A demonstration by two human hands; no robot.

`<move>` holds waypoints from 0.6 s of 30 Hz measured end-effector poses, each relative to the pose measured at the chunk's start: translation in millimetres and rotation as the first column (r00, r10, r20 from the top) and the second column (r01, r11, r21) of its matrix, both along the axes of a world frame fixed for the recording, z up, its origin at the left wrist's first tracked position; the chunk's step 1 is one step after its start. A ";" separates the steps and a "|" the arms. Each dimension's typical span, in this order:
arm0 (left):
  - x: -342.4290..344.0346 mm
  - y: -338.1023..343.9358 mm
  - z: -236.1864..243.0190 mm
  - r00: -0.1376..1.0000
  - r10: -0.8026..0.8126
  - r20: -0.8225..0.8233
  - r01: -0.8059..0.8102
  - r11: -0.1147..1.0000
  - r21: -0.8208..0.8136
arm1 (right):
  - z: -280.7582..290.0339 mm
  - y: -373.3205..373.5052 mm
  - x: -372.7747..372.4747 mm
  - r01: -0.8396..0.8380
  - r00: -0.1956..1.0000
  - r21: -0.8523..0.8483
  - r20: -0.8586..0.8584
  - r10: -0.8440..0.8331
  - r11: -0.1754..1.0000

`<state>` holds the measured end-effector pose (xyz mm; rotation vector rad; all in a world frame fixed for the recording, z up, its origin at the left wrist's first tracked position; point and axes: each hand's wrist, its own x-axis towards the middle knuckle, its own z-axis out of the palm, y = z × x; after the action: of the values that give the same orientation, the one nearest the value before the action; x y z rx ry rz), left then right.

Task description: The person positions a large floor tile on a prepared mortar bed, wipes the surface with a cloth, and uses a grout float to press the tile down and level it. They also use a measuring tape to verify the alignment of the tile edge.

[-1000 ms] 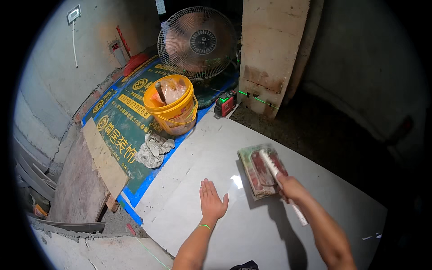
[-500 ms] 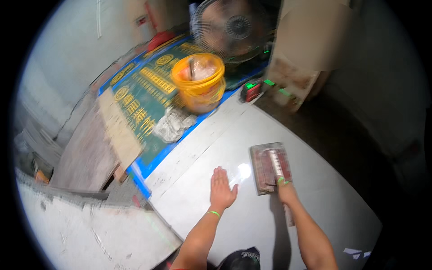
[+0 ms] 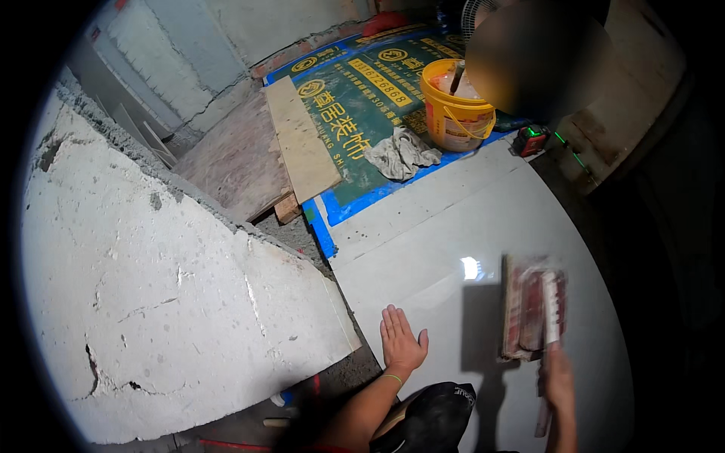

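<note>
My left hand [image 3: 402, 343] rests flat on a large pale glossy floor tile [image 3: 423, 272], fingers stretched and thumb out, near the tile's left edge. In my right hand [image 3: 559, 381] is a rectangular float [image 3: 526, 309] with a worn reddish-brown back and a pale slotted handle. It is blurred by motion. Its dark shadow falls on the tile to its left, apart from it, so the float appears held above the surface. The float's underside is hidden.
A yellow bucket [image 3: 457, 121] and a crumpled grey-white rag [image 3: 402, 153] stand beyond the tile on green sheeting [image 3: 355, 113]. A laser level [image 3: 531, 140] sits at the tile's far corner. A rough white slab [image 3: 181, 302] lies left, a board [image 3: 300, 140] behind it.
My view has swung left, so the surroundings sit farther right in the picture. The float's shadow now shows separately beside it. My left hand is now nearer the tile's left edge.
</note>
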<state>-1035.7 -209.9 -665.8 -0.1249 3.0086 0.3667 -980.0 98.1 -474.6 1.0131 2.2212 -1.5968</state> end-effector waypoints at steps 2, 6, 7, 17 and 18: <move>-0.2 -2.7 0.6 0.999 0.004 0.046 -0.003 1.000 -0.015 | 23.5 -7.5 -2.9 0.053 0.985 0.056 -0.166 -0.043 0.997; 0.5 -4.9 -0.1 1.000 0.001 -0.031 0.000 0.999 0.043 | -19.3 -53.7 -14.2 0.096 0.836 0.333 -0.539 0.106 0.938; 0.4 -4.4 -0.7 1.000 0.014 0.027 -0.014 1.000 0.015 | -43.0 -69.8 -19.8 0.057 0.903 0.311 -0.422 0.084 0.949; -2.1 -10.0 2.3 0.998 -0.002 0.062 0.000 0.999 0.036 | 6.9 -52.9 -97.5 -0.214 0.976 -0.165 -0.068 0.205 0.963; -2.6 -10.0 2.4 0.998 0.002 0.058 -0.003 1.000 0.025 | 22.1 -44.1 -93.4 -0.077 0.993 -0.086 -0.091 0.069 0.993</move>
<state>-1038.3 -219.9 -663.4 -0.1353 2.9455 0.3936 -1073.4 54.0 -452.5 0.8429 2.1930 -1.7233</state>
